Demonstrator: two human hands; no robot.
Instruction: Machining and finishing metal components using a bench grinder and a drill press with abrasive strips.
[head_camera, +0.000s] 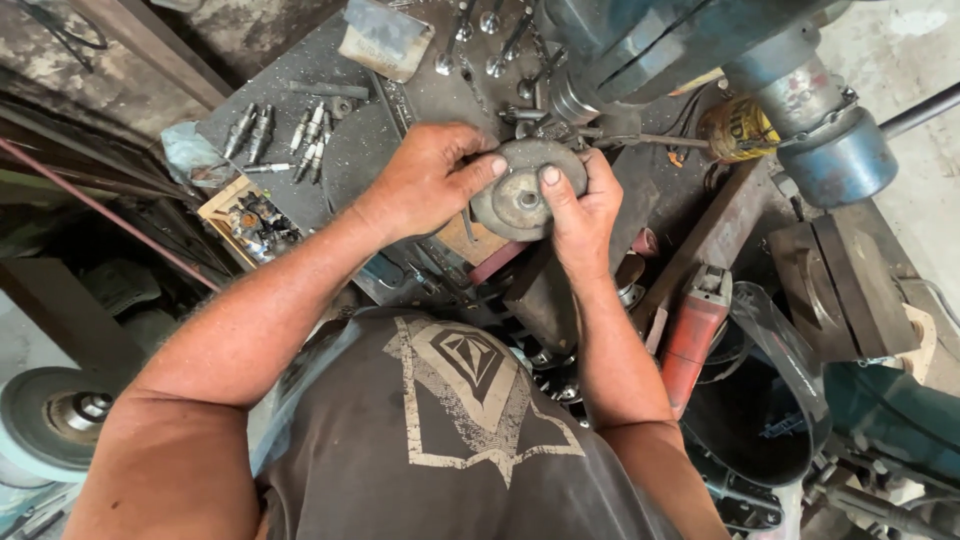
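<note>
1. Cluttered and oil-stained, the dark metal workbench (300, 90) is seen from above, with a large blue-grey machine (700, 60) looming over its far right corner.
2. A round, grey, dust-coated metal disc with a raised central hub (525, 190) is held over the middle of the bench, just below the machine's spindle end.
3. The disc is gripped from both sides: the left hand (430, 180) is closed on its left rim with the thumb pressed across the face, and the right hand (580, 200) is wrapped around its right rim, thumb laid on the front near the hub.
4. Both grips are tight around the disc; neither hand is spread open (the fingers behind the disc are hidden, so their exact placing cannot be told).
5. For such a hold to be done well, the disc would best be kept square between the palms, pressure shared evenly by both thumbs, and the fingers kept clear of the hub.
6. A row of slim silver metal injector-like parts (285, 130) lies towards the bench's far left corner, with a small wooden tray of mixed small parts (250, 220) at the left edge.
7. A red-bodied angle grinder (695, 330) rests below the bench's right edge, beside a black round bucket (750, 420).
</note>
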